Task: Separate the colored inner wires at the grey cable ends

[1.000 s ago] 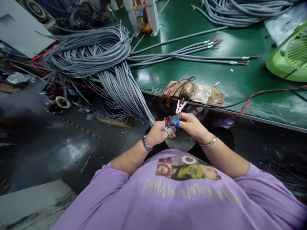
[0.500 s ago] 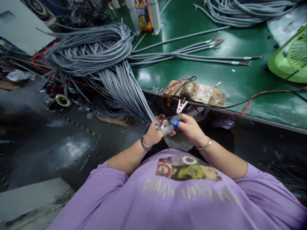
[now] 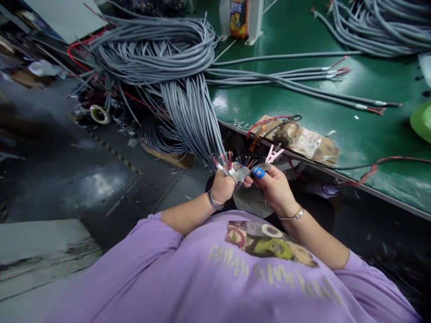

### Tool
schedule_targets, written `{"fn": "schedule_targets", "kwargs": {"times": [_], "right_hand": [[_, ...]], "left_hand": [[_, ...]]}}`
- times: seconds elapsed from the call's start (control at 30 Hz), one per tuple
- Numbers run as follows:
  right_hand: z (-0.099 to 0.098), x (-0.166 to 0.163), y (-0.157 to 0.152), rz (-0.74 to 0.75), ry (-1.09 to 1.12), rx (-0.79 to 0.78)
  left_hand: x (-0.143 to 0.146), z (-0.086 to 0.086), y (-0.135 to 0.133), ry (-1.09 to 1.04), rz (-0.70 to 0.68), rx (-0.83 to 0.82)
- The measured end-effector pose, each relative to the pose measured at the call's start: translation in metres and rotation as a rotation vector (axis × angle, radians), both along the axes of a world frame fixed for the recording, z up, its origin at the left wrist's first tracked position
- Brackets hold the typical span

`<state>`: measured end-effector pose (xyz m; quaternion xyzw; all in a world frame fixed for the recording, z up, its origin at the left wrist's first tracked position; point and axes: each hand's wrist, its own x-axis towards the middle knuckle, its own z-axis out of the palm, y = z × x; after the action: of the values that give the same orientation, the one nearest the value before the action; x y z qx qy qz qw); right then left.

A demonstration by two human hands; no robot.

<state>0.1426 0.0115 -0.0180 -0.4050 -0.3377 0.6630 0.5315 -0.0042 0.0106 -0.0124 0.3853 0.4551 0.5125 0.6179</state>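
Observation:
My left hand point(image 3: 225, 185) is closed around the stripped ends of grey cables, a grey cover on its thumb. Thin coloured wires point(image 3: 245, 161) fan out above its fingers, and more red and blue ends point(image 3: 230, 158) stand up beside white-banded cable ends. My right hand point(image 3: 278, 188), with blue tape point(image 3: 258, 172) round its thumb, pinches at the right side of the fan; its fingers partly hide the wire there. Just above it are two pink prongs point(image 3: 273, 154), like a clothes peg; I cannot tell what they are fixed to.
A thick bundle of grey cables point(image 3: 191, 112) hangs over the edge of the green bench point(image 3: 303, 98). A wooden block point(image 3: 323, 150) with leads lies at that edge. More coiled cables point(image 3: 380, 27) lie at the back right. A green object point(image 3: 420, 123) stands far right.
The view has shifted, so the bench appears farther right. The coloured wires are now spread into a fan, and my right hand's fingertips have drawn slightly away from my left.

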Motion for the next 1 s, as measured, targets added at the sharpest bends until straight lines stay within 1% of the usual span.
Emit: {"fn": "schedule_targets", "kwargs": {"times": [0.1, 0.2, 0.33, 0.4, 0.47, 0.57, 0.63, 0.7, 0.77, 0.83, 1.0], "right_hand": [[-0.003, 0.0, 0.0, 0.0, -0.016, -0.011], [-0.003, 0.002, -0.003, 0.003, -0.047, 0.003], [-0.003, 0.011, -0.006, 0.084, -0.071, 0.022], [-0.005, 0.019, -0.004, 0.114, -0.018, -0.013], [-0.005, 0.027, 0.002, 0.102, 0.076, -0.08], [-0.002, 0.034, 0.017, 0.051, 0.164, -0.176], [0.002, 0.034, 0.028, 0.06, 0.175, -0.176], [0.007, 0.03, 0.035, 0.065, 0.198, -0.135], [0.009, 0.024, 0.039, 0.059, 0.214, -0.104], [0.01, 0.019, 0.041, 0.049, 0.239, -0.099], [0.004, 0.012, 0.042, 0.08, 0.379, -0.177]], "left_hand": [[0.003, 0.002, 0.001, -0.029, 0.036, -0.035], [0.004, 0.003, 0.003, -0.048, 0.051, -0.028], [0.007, 0.008, 0.003, -0.029, 0.071, -0.009], [0.007, 0.013, 0.003, -0.009, 0.069, -0.014], [0.007, 0.018, 0.004, 0.004, 0.026, -0.019], [0.005, 0.025, 0.007, 0.022, -0.147, -0.004], [0.004, 0.028, 0.01, 0.038, -0.276, 0.007], [0.004, 0.03, 0.013, 0.046, -0.355, 0.008], [0.006, 0.03, 0.016, 0.039, -0.381, 0.003], [0.007, 0.029, 0.017, 0.028, -0.376, -0.001], [0.011, 0.023, 0.019, 0.039, -0.33, -0.003]]}}
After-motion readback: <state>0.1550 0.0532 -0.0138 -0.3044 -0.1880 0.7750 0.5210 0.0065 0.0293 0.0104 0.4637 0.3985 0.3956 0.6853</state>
